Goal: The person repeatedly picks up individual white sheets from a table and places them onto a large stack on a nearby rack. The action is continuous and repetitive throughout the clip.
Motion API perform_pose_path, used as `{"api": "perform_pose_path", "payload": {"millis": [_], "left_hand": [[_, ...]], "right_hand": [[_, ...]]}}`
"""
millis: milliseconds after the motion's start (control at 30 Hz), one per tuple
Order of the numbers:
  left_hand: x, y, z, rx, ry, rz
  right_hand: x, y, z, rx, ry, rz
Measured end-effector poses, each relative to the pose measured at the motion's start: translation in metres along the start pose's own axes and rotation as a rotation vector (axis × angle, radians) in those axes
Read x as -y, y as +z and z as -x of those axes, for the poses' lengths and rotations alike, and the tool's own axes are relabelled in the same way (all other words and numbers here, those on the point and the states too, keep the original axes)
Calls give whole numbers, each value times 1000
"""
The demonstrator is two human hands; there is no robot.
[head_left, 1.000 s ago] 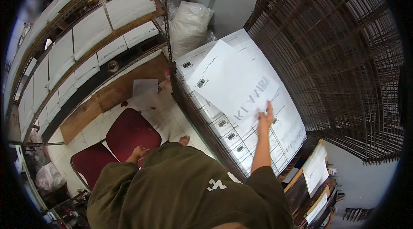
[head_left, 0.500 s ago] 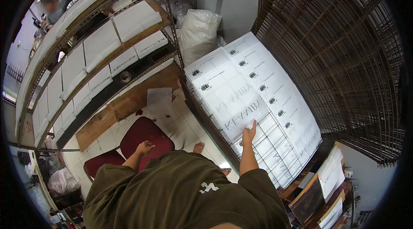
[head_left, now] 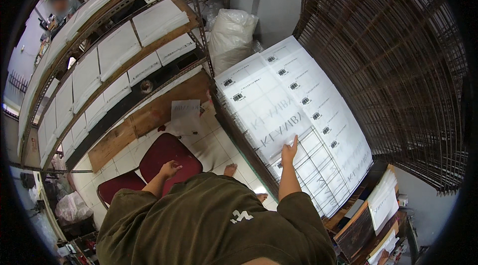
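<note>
My right hand (head_left: 289, 153) is at the near edge of a translucent printed plastic sheet (head_left: 279, 135), its thumb and fingers closed on that edge. The sheet lies on a wire rack (head_left: 308, 146), overlapping other sheets. More printed plastic sheets (head_left: 316, 88) cover the rack in overlapping rows, each with a small dark mark. My left hand (head_left: 171, 169) hangs in the air above a dark red chair (head_left: 167, 153). Its fingers are loosely curled, with nothing visible in them.
Raised wire racks (head_left: 383, 61) stand at the right. A shelf (head_left: 194, 21) with white stacks curves along the left; a full white sack (head_left: 231, 36) stands behind. One sheet (head_left: 185, 113) lies on the floor. A person (head_left: 62, 6) is at far left; another person's hand (head_left: 383, 257) shows lower right.
My right hand has shifted slightly at the sheet's edge, and the sheet lies a little flatter. My left hand has barely moved. Another person's hand has appeared at lower right.
</note>
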State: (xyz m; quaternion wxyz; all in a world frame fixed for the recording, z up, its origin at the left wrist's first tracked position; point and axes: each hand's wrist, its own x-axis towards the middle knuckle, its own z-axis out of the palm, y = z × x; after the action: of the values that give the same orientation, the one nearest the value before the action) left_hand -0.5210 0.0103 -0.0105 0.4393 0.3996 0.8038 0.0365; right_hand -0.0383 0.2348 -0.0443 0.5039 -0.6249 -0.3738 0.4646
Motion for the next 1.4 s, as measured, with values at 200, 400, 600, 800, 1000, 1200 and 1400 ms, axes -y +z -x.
{"api": "perform_pose_path", "payload": {"millis": [200, 400, 600, 800, 1000, 1200, 1400], "left_hand": [[18, 14, -10, 26, -19, 22], [9, 30, -21, 112, -61, -12], [41, 93, -92, 162, 109, 60], [-93, 123, -47, 379, 321, -171], [-156, 156, 1, 422, 478, -255], [-105, 170, -35, 421, 535, -386], [-121, 187, -32, 379, 502, -425]], "right_hand": [[-22, -6, -7, -99, -131, 186], [9, -55, 40, -191, -138, 298], [-28, -202, 102, -661, -235, 264], [-61, -377, 179, -1475, 164, 66], [-38, -457, 220, -1604, 443, -1011], [-71, -495, 199, -1267, 392, -1324], [-90, -515, 187, -1202, 258, -1385]]}}
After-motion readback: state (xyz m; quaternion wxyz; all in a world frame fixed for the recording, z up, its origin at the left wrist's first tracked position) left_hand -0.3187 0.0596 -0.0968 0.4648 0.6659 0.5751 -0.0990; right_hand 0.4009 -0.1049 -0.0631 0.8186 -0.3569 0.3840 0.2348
